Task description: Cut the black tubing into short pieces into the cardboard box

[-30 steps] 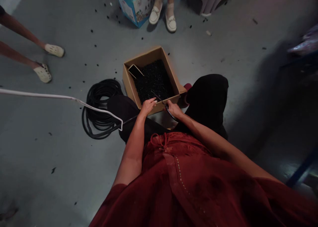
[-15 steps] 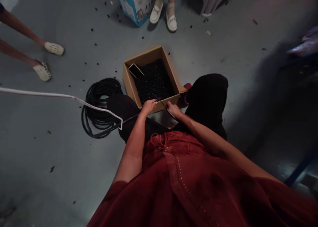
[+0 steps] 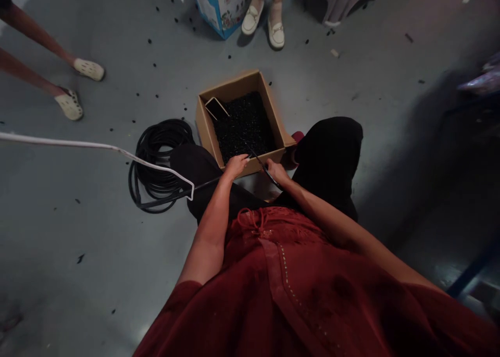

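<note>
Brown cardboard box (image 3: 205,122) stands open on a grey concrete floor (image 3: 78,294), between the knees of the seated person's black trousers (image 3: 328,159). Small black pieces (image 3: 244,125) fill it; a flat dark-edged object (image 3: 216,107), too dim to name, leans in the far left corner. Left hand (image 3: 236,167) sits at the near rim, fingers together and curled on a black cable (image 3: 207,184) that runs back over the left knee from a coil (image 3: 133,188) on the floor. Right hand (image 3: 274,172) is just beside it, fingers clamped on dark scissors (image 3: 258,162), their tip pointing toward the left hand; whether the blades are open is too dark to tell. White cord (image 3: 78,144) with a bent end lies across the coil. Loose black pieces dot the floor. A co-worker's white clogs (image 3: 89,69) stand to the left; another's white loafers (image 3: 262,21) stand past the box, beside a blue printed carton (image 3: 221,8).
</note>
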A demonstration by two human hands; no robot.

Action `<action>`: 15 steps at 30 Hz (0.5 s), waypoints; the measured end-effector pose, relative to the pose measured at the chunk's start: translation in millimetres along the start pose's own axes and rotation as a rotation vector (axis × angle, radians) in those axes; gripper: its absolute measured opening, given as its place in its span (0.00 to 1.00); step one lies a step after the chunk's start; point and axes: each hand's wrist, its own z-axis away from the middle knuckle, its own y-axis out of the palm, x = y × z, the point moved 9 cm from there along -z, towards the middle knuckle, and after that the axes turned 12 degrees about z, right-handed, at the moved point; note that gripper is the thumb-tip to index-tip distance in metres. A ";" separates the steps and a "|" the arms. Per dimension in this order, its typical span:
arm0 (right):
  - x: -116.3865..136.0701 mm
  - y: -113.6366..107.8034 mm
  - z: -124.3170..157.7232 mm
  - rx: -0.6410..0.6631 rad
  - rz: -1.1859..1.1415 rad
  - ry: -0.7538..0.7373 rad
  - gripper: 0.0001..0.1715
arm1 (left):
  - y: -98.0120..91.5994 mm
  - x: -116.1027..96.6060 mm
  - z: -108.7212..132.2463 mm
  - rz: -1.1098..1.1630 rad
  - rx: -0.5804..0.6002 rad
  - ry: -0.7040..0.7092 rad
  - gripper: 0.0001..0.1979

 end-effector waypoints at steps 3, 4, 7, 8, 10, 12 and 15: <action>-3.0 -8.0 5.6 -0.026 -0.035 0.002 0.16 | -7.2 -1.9 4.7 0.088 -0.068 -0.003 0.23; -3.2 -11.1 8.8 -0.040 -0.073 -0.006 0.16 | -10.3 -2.5 7.1 0.138 -0.092 -0.004 0.23; -1.8 -16.0 19.7 -0.052 -0.263 -0.047 0.19 | -16.7 -5.3 15.0 0.273 -0.111 -0.008 0.23; -1.3 -15.5 22.7 -0.045 -0.314 -0.056 0.20 | -17.8 -6.9 17.3 0.301 -0.103 -0.007 0.21; -0.9 -12.6 26.6 -0.032 -0.346 -0.067 0.22 | -20.5 -10.5 21.0 0.340 -0.093 0.001 0.19; 0.6 -9.9 27.8 -0.035 -0.334 -0.094 0.25 | -23.4 -13.4 23.3 0.371 -0.098 0.008 0.19; 3.0 -6.3 27.1 -0.034 -0.335 -0.130 0.30 | -25.5 -14.6 24.2 0.396 -0.108 0.001 0.20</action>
